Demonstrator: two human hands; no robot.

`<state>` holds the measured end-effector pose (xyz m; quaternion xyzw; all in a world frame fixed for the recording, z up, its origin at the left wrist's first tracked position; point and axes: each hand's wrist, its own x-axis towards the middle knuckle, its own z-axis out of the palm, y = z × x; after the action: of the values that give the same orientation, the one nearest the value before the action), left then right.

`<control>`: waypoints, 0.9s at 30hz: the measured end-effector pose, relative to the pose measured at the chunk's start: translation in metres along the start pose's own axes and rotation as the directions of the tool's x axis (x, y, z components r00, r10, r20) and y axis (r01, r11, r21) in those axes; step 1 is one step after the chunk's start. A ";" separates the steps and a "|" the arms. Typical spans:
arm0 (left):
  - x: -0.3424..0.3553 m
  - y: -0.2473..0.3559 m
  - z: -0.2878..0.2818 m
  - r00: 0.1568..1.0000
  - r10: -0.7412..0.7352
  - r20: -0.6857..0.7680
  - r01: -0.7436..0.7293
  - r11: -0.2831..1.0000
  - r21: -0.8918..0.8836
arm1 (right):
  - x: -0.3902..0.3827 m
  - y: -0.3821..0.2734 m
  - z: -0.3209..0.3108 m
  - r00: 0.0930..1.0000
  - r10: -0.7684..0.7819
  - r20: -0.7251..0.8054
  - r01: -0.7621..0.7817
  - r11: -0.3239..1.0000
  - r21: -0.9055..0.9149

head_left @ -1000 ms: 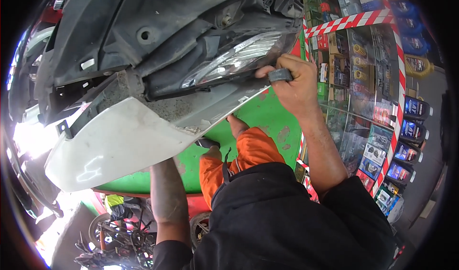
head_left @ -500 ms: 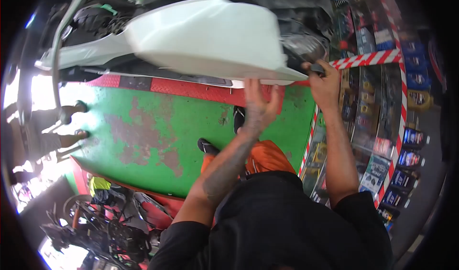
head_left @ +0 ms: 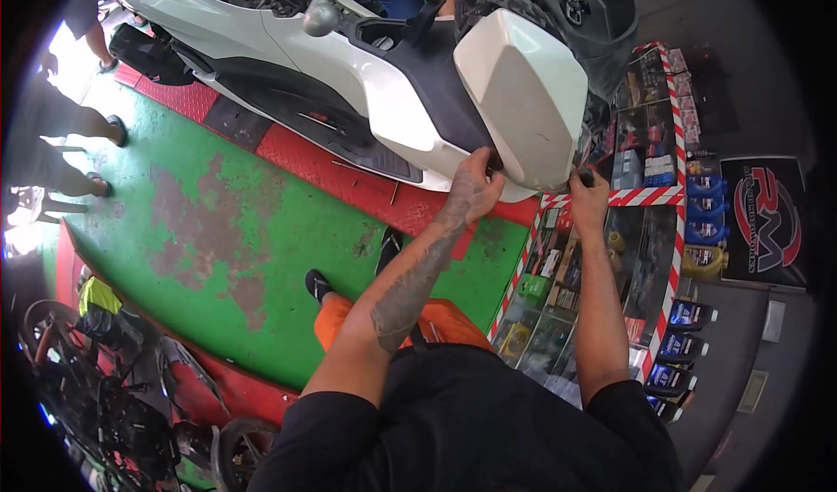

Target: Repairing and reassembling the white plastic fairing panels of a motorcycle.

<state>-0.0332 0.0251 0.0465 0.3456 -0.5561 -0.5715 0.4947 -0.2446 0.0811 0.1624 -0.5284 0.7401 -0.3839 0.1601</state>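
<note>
A large white scooter body panel [head_left: 534,82] stands at the right end of the white scooter [head_left: 301,47]. At this panel's lower left corner is my left hand [head_left: 475,185], its fingers curled and closed on the edge. My right hand [head_left: 589,203] is at the lower right corner. Its fingers are wrapped round a small black object [head_left: 587,177], perhaps a tool's handle; most of it is hidden by the fingers. Below the left hand, the scooter's lower white trim runs toward the right hand.
Close on my right is a glass display case [head_left: 641,239] edged with red-and-white tape. Bottles [head_left: 684,348] line its far side. A red ramp [head_left: 305,156] runs under the scooter over a green floor [head_left: 261,230]. Other people's legs [head_left: 74,165] show at the left.
My view has swung, showing more of the scooter and display case. My left fingers, spread against the panel before, are now curled at its edge. The right hand still grips the black object.
</note>
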 end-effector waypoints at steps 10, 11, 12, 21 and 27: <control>-0.095 0.027 -0.037 0.991 -0.059 0.123 0.057 0.998 0.021 | -0.086 -0.018 -0.019 0.911 0.397 -0.108 -0.320 0.849 0.420; -0.105 0.041 -0.033 0.991 -0.059 0.122 0.057 0.998 0.019 | -0.110 -0.030 -0.004 0.949 0.316 -0.012 -0.285 0.872 0.398; -0.113 0.060 -0.028 0.983 0.104 0.152 -0.128 0.980 0.152 | -0.132 -0.043 0.016 0.968 0.237 0.081 -0.250 0.892 0.377; -0.090 0.061 -0.032 0.932 0.060 0.356 -0.076 0.997 0.032 | -0.108 -0.046 0.075 0.914 0.081 0.398 -0.185 0.955 0.230; -0.047 0.047 -0.065 0.970 -0.091 0.225 0.029 0.964 0.264 | -0.094 -0.039 0.039 0.997 -0.021 0.068 0.010 0.986 0.165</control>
<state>0.0492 0.0557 0.0757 0.3538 -0.6698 -0.5458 0.3581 -0.1570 0.1445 0.1494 -0.5321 0.6957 -0.4264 0.2259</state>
